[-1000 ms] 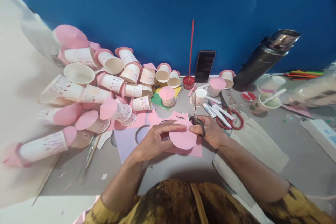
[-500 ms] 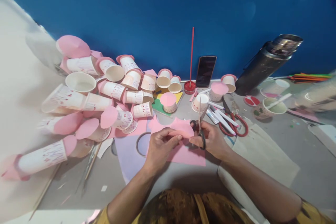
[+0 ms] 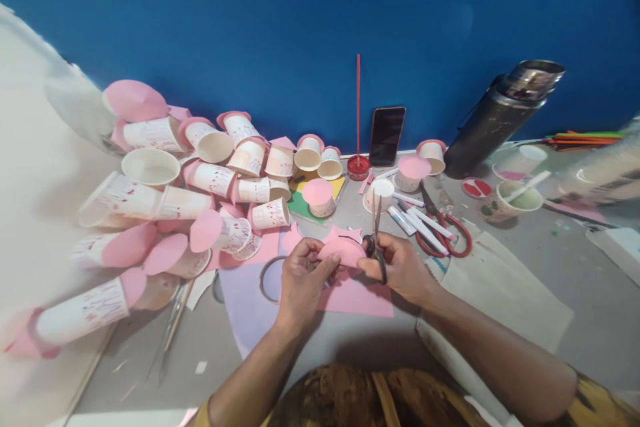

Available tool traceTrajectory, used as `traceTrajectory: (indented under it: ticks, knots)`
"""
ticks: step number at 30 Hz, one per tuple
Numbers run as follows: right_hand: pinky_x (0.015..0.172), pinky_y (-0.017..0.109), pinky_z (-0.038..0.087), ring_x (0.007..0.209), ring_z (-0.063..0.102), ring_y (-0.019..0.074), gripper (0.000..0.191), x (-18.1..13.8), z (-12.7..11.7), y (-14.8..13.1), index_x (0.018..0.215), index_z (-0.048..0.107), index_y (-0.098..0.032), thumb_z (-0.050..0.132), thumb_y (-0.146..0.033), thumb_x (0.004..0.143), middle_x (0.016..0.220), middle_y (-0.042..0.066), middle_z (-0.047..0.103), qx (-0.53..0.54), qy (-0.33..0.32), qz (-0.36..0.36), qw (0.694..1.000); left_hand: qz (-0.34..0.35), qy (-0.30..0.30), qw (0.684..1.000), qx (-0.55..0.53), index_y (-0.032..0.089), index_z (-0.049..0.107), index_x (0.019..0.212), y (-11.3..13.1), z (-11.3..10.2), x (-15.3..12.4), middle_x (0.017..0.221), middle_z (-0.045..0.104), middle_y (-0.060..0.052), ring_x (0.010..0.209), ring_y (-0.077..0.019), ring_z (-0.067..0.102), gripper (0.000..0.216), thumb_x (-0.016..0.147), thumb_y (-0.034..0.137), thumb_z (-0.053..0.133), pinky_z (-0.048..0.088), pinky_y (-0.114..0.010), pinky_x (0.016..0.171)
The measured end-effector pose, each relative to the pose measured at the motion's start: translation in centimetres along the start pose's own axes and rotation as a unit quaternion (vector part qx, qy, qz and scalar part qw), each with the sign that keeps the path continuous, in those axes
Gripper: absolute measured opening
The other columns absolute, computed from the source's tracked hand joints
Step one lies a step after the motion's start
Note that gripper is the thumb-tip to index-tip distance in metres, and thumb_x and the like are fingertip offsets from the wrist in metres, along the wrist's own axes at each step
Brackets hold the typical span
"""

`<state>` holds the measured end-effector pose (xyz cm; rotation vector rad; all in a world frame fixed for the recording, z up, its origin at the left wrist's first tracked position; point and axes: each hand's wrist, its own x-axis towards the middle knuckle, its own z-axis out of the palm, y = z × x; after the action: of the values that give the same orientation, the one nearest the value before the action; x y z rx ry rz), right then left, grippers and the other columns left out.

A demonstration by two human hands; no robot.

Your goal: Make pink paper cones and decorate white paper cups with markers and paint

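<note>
My left hand [image 3: 307, 280] pinches a rounded piece of pink paper [image 3: 345, 252] between thumb and fingers. The fingers of my right hand [image 3: 400, 267] are in the handles of black-handled scissors [image 3: 379, 233], whose blades point up and away from me, slightly parted. My right fingertips also touch the right edge of the pink piece. Under my hands lies a pink sheet [image 3: 357, 297] on a lavender sheet [image 3: 240, 310]. Beyond the held piece is a pink offcut [image 3: 295, 235] with curved cut edges. A dark ring [image 3: 270, 280] sits beside my left hand.
Paper cups with pink paper tops [image 3: 220, 180] are piled on the left. Marker pens [image 3: 425, 223], red-handled scissors [image 3: 457, 237] and a cup [image 3: 380, 195] lie ahead on the right. A phone [image 3: 387, 137] leans on the blue wall near a dark flask [image 3: 503, 120].
The pink piece has turned in my left hand and now shows a rounded upper edge, apart from the offcut behind. The scissor blades have parted slightly. The camera view has shifted a little.
</note>
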<state>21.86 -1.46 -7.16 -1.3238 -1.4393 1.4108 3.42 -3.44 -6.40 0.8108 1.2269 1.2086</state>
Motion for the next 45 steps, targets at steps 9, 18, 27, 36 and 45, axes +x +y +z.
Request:
traceTrajectory:
  ticks: [9, 18, 27, 36, 45]
  knots:
    - [0.053, 0.025, 0.032, 0.059, 0.04, 0.011, 0.025, 0.2, 0.2, 0.8, 0.075, 0.058, -0.019, 0.073, -0.038, 0.076, 0.063, -0.006, 0.046, 0.004, -0.001, -0.001, 1.0, -0.013, 0.022, 1.0, -0.009, 0.023, 0.045, 0.101, 0.7, 0.8, -0.2, 0.061, 0.066, 0.008, 0.051, -0.0149, 0.066, 0.049, 0.07, 0.028, 0.082, 0.053, -0.026, 0.055]
    - [0.052, 0.024, 0.031, 0.058, 0.039, 0.0105, 0.023, -0.1, 0.2, 0.1, 0.072, 0.056, -0.019, 0.073, -0.036, 0.074, 0.06, -0.006, 0.045, 0.007, -0.001, 0.004, 1.0, -0.023, 0.03, 0.999, 0.004, 0.022, 0.048, 0.1, 0.6, 0.8, -0.2, 0.058, 0.063, 0.008, 0.051, -0.0161, 0.067, 0.047, 0.069, 0.03, 0.082, 0.05, -0.025, 0.053]
    - [0.052, 0.024, 0.032, 0.058, 0.039, 0.0106, 0.025, -0.2, 0.2, 0.1, 0.071, 0.055, -0.02, 0.073, -0.036, 0.074, 0.061, -0.006, 0.045, 0.009, -0.001, 0.003, 1.0, -0.026, 0.033, 0.999, 0.001, 0.021, 0.048, 0.1, 0.5, 0.8, -0.2, 0.059, 0.064, 0.008, 0.05, -0.0149, 0.066, 0.047, 0.068, 0.027, 0.082, 0.048, -0.024, 0.052]
    - [0.052, 0.023, 0.031, 0.058, 0.039, 0.01, 0.027, 0.0, 0.3, 0.6, 0.071, 0.056, -0.019, 0.075, -0.037, 0.075, 0.061, -0.006, 0.045, 0.01, -0.002, 0.008, 1.0, -0.027, 0.038, 0.999, -0.003, 0.021, 0.048, 0.098, 0.7, 1.0, -0.3, 0.057, 0.061, 0.01, 0.049, -0.014, 0.065, 0.047, 0.067, 0.026, 0.083, 0.047, -0.023, 0.051]
    - [0.051, 0.024, 0.033, 0.056, 0.042, 0.0103, 0.025, 0.0, 0.2, -0.8, 0.075, 0.059, -0.019, 0.077, -0.035, 0.068, 0.061, -0.006, 0.051, 0.037, -0.008, 0.023, 0.999, -0.029, 0.04, 0.999, 0.014, 0.021, 0.049, 0.094, 0.9, 1.1, -0.4, 0.064, 0.063, 0.008, 0.048, -0.013, 0.066, 0.046, 0.065, 0.026, 0.084, 0.047, -0.021, 0.049]
